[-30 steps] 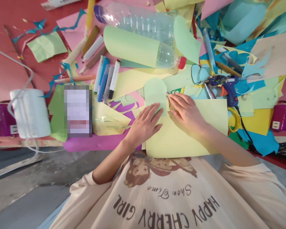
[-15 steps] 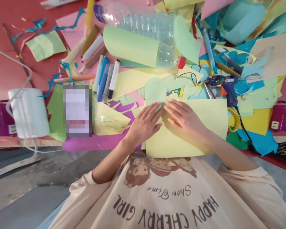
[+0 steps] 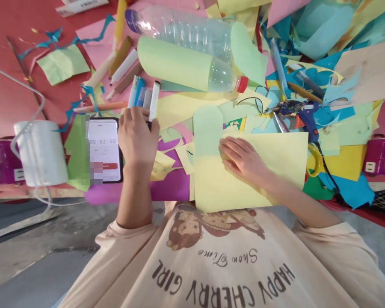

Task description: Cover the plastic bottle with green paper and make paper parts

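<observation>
fingers of my left hand (image 3: 138,139) bent over the markers (image 3: 140,97), grip hidden, can't tell; right hand (image 3: 242,158) flat, grasping nothing, on yellow sheet (image 3: 276,149). rounded green piece (image 3: 208,128) overlaps its far left corner, looks cut already; sheet itself looks unmarked, uncut.

Yellow sheet (image 3: 224,190), green cutout (image 3: 208,128), white marker (image 3: 154,100)

From my head, the one camera looks forward and down, close above my left hand (image 3: 137,137) and right hand (image 3: 242,157), my shirt (image 3: 224,269) near, the red table (image 3: 11,92) reaching far.
</observation>
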The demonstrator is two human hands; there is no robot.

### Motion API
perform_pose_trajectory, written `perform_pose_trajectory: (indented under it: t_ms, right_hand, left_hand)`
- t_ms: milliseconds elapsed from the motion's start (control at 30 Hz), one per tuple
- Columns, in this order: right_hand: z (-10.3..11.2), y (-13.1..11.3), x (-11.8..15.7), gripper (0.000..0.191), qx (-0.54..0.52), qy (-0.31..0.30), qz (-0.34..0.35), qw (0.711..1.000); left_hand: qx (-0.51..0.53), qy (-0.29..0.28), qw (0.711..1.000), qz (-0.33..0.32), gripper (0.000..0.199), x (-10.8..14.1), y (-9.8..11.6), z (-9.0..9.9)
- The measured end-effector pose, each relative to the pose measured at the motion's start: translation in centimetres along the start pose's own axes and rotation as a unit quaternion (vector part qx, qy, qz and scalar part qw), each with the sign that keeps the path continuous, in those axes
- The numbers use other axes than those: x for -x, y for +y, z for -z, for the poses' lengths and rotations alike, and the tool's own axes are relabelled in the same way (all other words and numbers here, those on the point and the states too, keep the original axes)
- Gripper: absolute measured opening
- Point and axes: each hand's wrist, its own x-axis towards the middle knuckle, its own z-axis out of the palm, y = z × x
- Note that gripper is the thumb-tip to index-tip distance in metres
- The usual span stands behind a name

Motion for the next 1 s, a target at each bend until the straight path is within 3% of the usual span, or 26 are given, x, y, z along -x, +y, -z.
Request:
perform_pose_trajectory:
  t_ms: [200, 300, 367, 433, 500, 600, 700, 900, 1000]
  right_hand:
    - [-0.1, 0.1, 0.0, 0.043, -0.006, 0.003, 0.004, 1.000]
    - [-0.2, 0.0, 0.0, 0.041, -0.002, 0.006, -0.003, 1.000]
    - [-0.2, 0.0, 0.0, 0.041, -0.008, 0.010, -0.004, 1.000]
    - [-0.2, 0.0, 0.0, 0.041, -0.020, 0.011, -0.006, 1.000]
    - [-0.2, 0.1, 0.0, 0.040, -0.021, 0.012, -0.005, 1.000]
    - [-0.3, 0.1, -0.1, 0.040, -0.011, 0.027, 0.007, 1.000]
    - [-0.4, 0.0, 0.0, 0.040, -0.007, 0.045, 0.012, 0.999]
    - [0.4, 0.0, -0.3, 0.036, -0.078, 0.037, -0.016, 0.996]
    - [1.3, 0.3, -0.8, 0.032, -0.156, 0.048, -0.089, 0.983]
  left_hand:
    - [-0.031, -0.045, 0.998, 0.030, 0.009, -0.4, 0.8, 0.9]
    - [0.062, -0.053, 0.996, 0.032, 0.010, 0.3, 1.0, 1.5]
    - [0.181, -0.056, 0.982, -0.003, 0.011, 1.4, 1.7, 1.8]
    - [0.234, -0.053, 0.969, -0.056, 0.011, 2.9, 3.0, 1.7]
    - [0.229, -0.114, 0.964, -0.075, 0.019, 4.4, 4.6, 1.4]
    - [0.227, -0.161, 0.941, -0.193, 0.017, 6.0, 6.5, 0.5]
    - [0.213, -0.196, 0.922, -0.259, 0.020, 6.7, 7.4, -0.6]
    - [0.174, -0.191, 0.920, -0.296, 0.025, 7.2, 7.6, -1.9]
    - [0.156, -0.180, 0.920, -0.311, 0.029, 7.3, 7.7, -2.1]
